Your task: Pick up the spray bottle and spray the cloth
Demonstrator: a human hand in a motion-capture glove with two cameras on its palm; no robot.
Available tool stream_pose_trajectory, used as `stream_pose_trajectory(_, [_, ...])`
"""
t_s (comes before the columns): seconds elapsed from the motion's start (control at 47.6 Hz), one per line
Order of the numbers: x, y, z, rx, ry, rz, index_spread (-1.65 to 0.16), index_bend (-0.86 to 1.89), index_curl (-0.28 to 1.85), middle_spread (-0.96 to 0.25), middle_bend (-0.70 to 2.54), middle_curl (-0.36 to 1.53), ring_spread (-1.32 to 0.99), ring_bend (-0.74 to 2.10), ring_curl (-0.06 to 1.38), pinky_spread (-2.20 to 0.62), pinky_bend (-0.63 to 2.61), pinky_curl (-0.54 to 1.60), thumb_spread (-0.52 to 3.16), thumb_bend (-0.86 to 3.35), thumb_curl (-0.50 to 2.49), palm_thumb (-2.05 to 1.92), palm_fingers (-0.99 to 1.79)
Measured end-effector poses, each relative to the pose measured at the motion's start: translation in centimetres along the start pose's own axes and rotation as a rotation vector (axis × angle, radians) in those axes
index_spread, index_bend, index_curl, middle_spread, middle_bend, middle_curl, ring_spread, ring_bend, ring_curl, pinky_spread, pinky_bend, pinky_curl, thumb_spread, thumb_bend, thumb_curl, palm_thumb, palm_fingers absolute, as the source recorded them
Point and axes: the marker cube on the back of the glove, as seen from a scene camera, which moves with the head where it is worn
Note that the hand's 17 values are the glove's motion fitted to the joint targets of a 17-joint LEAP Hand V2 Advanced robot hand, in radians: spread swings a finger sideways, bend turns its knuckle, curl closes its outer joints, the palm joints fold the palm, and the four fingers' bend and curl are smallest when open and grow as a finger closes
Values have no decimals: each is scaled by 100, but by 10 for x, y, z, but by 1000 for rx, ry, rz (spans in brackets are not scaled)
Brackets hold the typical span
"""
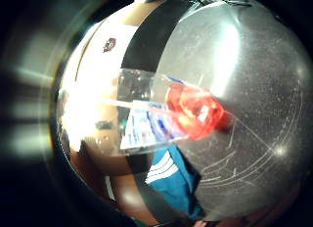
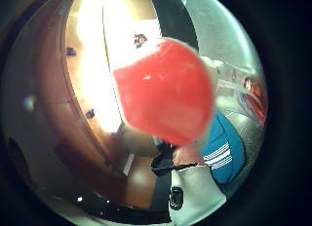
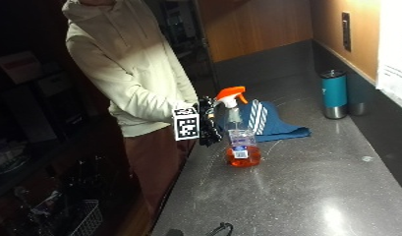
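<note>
A clear spray bottle (image 3: 242, 147) with orange liquid in its base and an orange trigger head (image 3: 231, 93) stands upright on the grey counter (image 3: 299, 191). My gloved right hand (image 3: 208, 125) hovers just left of the bottle's neck, at the counter's edge. Its fingers do not wrap round the bottle. The orange head (image 2: 165, 94) fills much of the thumb side palm view. The little finger side palm view looks down the bottle (image 1: 161, 119) to its orange base. A blue cloth (image 3: 272, 123) with white stripes lies crumpled on the counter right behind the bottle, and shows as cloth (image 1: 176, 178) and cloth (image 2: 222, 155) in the palm views.
A teal tumbler (image 3: 333, 93) and a darker cup (image 3: 358, 101) stand at the back by the wall. The counter's edge runs along the left, next to the person. A small black object (image 3: 220, 228) lies near the front edge.
</note>
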Motion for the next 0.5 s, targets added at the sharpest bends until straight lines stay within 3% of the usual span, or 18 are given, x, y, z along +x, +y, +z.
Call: stream_pose_trajectory(0.505, [-5, -25, 14, 5, 57, 77, -29, 13, 16, 1, 21, 29, 2, 45, 31, 18, 46, 35, 89, -3, 35, 63, 3])
